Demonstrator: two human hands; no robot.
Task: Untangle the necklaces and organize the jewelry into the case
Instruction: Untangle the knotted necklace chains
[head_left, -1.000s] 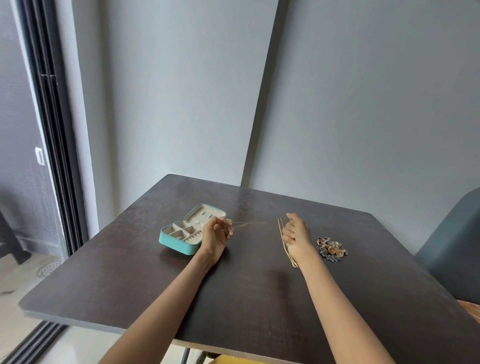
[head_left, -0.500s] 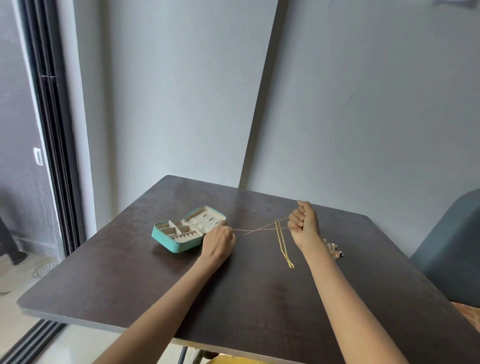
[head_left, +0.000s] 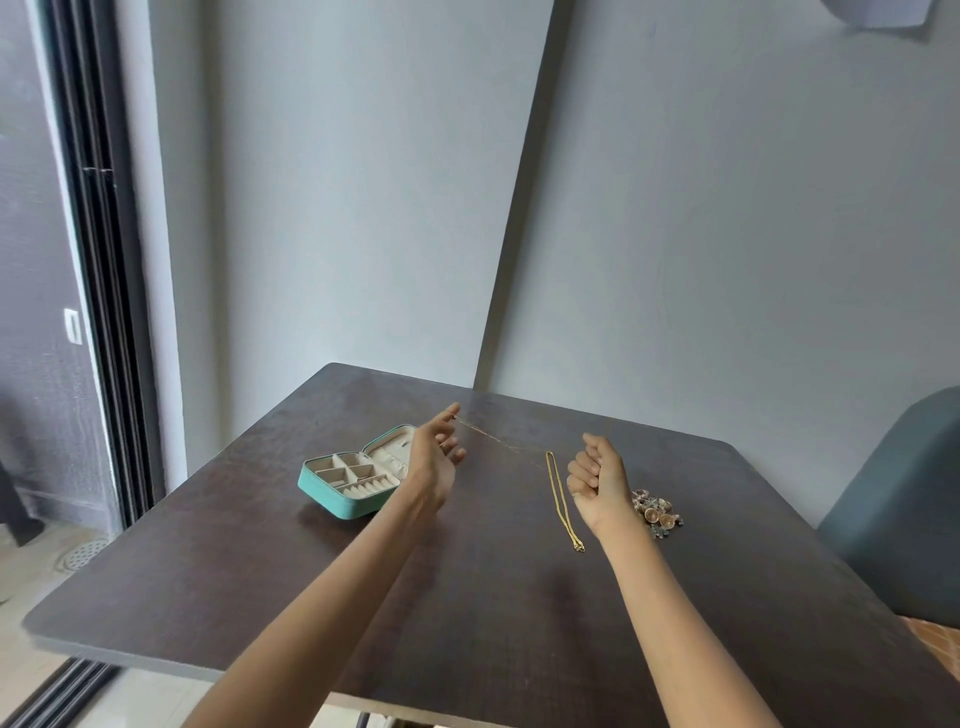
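An open teal jewelry case (head_left: 326, 496) with cream compartments lies on the dark table (head_left: 467, 597), left of centre. My left hand (head_left: 436, 460) is raised beside it and pinches a thin chain (head_left: 498, 440) at its fingertips. That chain runs down and to the right to the top of a thicker gold necklace (head_left: 562, 501), which lies straight on the table. Just right of the gold necklace hovers my right hand (head_left: 597, 478), its fingers curled, with nothing visible in them. A small pile of rings and ornaments (head_left: 657, 513) sits behind my right wrist.
A grey-blue upholstered chair (head_left: 893, 514) stands at the table's right side. The wall runs close behind the table's far edge. A dark sliding door frame (head_left: 104, 312) is at the left, with tiled floor below.
My left hand rose from the table, lifting the thin chain's end up and away. My right hand lowered and released the chains; the gold necklace now lies flat beside it.
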